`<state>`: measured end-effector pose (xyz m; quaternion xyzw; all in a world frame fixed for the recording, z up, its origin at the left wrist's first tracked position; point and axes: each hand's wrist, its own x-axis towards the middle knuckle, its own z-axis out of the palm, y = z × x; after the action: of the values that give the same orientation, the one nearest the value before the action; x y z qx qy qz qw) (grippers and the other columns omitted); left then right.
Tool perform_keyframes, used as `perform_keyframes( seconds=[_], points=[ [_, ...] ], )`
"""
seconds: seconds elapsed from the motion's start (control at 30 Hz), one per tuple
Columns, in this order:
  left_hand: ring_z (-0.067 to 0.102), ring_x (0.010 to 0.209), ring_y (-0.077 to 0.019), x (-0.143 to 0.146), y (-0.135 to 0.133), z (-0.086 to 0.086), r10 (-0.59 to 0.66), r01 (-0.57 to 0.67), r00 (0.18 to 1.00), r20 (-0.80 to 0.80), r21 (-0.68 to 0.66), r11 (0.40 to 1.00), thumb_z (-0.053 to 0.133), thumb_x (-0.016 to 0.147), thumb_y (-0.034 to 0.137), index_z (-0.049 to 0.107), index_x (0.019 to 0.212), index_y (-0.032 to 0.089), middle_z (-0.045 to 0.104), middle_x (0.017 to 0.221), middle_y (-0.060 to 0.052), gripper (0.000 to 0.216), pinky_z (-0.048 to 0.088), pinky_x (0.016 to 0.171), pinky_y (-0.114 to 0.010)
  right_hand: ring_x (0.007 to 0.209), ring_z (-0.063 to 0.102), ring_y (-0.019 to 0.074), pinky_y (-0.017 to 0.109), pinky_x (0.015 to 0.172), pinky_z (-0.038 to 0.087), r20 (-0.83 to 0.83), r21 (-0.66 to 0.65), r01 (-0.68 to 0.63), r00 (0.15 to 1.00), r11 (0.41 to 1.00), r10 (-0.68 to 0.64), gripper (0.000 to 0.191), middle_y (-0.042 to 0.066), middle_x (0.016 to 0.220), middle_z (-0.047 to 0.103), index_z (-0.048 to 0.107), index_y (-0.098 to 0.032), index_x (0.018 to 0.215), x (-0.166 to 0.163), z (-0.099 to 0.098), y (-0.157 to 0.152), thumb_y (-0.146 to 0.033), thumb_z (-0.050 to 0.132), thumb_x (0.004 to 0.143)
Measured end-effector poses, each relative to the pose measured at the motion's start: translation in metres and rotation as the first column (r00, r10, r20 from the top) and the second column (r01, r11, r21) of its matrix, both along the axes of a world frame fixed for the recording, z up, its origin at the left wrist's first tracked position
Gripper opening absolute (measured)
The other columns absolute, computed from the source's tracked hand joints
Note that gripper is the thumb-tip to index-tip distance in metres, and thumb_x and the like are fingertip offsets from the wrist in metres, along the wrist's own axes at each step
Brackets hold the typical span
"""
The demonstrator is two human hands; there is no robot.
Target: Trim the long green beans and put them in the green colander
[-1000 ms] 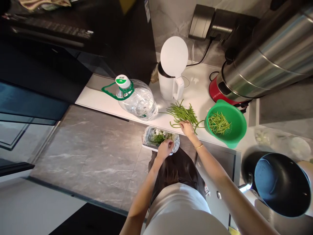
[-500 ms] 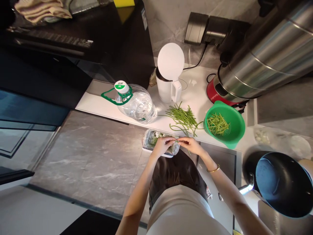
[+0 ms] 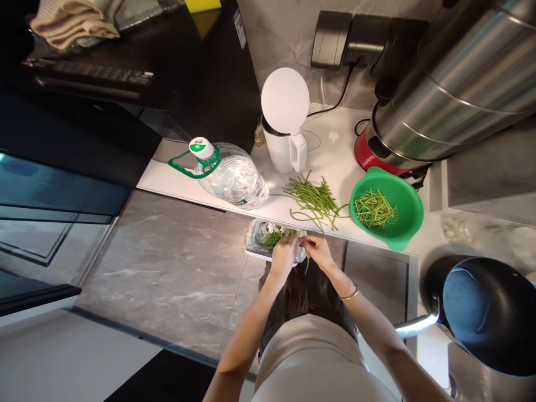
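At the counter's near edge, the left hand [image 3: 283, 258] and right hand [image 3: 317, 251] meet fingertip to fingertip over a small bin [image 3: 256, 241] lined with a clear bag, both pinched closed on 1 long bean [image 3: 307, 264] whose green end hangs down below the right hand. Scraps of green and white lie in the bin (what the white bits are is hard to make out). A gold bangle [image 3: 349, 294] sits on the right wrist.

Just beyond the hands, a loose pile of long beans [image 3: 312, 199] lies on the white countertop [image 3: 176, 177], with a green colander [image 3: 402, 195] of cut bean pieces beside it on the right. Left of the pile a big clear water bottle [image 3: 232, 177] with a green handle lies tilted. Farther back stands a white kettle [image 3: 281, 146], lid up, and a red-based steel appliance [image 3: 439, 106] against the wall. A dark pan [image 3: 486, 312] sits at the lower right.
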<state>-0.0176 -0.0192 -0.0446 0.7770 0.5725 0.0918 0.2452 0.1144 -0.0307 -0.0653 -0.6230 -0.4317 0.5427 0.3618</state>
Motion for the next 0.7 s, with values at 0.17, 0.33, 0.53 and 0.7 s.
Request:
perform_keyframes(
  seconds=[0.17,0.33,0.53,0.7],
  points=[
    [0.063,0.082,-0.0173,-0.007,0.002,0.005,0.123,-0.125,0.968,0.219,-0.003,0.992,0.049,0.086,0.016,0.065,0.096,0.017,0.069,0.088,-0.008,0.019,0.048,0.079,-0.029,0.049,0.055,0.0118,0.023,0.051,0.045,0.059,0.109,-0.046,0.997,0.993,0.04,0.022,0.001,0.067,0.066,0.067,-0.017,0.087,0.007,0.003,0.0,-0.035,0.06,0.076],
    [0.061,0.069,-0.015,-0.02,0.008,0.014,0.269,-0.078,0.839,0.473,-0.383,0.92,0.055,0.081,0.026,0.067,0.088,0.015,0.068,0.08,-0.007,0.018,0.048,0.069,-0.028,0.081,0.064,0.0173,0.029,0.078,0.049,0.312,0.343,-0.352,0.917,0.871,0.248,0.018,0.005,0.091,0.069,0.069,-0.024,0.093,0.028,0.018,0.002,-0.027,0.053,0.085],
    [0.051,0.057,-0.0098,-0.021,0.0,0.019,0.65,0.195,0.433,0.624,-0.769,0.608,0.068,0.071,0.04,0.066,0.08,0.01,0.059,0.064,-0.003,0.031,0.041,0.057,-0.023,0.079,0.063,0.0166,0.029,0.073,0.051,0.185,0.423,-0.302,0.952,0.855,0.245,0.018,0.005,0.084,0.067,0.068,-0.022,0.092,0.036,0.036,-0.003,-0.03,0.053,0.087],
    [0.045,0.053,-0.0075,-0.016,-0.005,0.021,0.701,0.276,0.353,0.62,-0.785,0.555,0.067,0.072,0.04,0.064,0.073,0.009,0.053,0.058,-0.001,0.031,0.034,0.052,-0.021,0.078,0.063,0.0158,0.027,0.072,0.049,0.128,0.394,-0.297,0.955,0.87,0.268,0.016,0.005,0.083,0.066,0.067,-0.02,0.09,0.034,0.038,-0.007,-0.027,0.052,0.087]
  ],
)
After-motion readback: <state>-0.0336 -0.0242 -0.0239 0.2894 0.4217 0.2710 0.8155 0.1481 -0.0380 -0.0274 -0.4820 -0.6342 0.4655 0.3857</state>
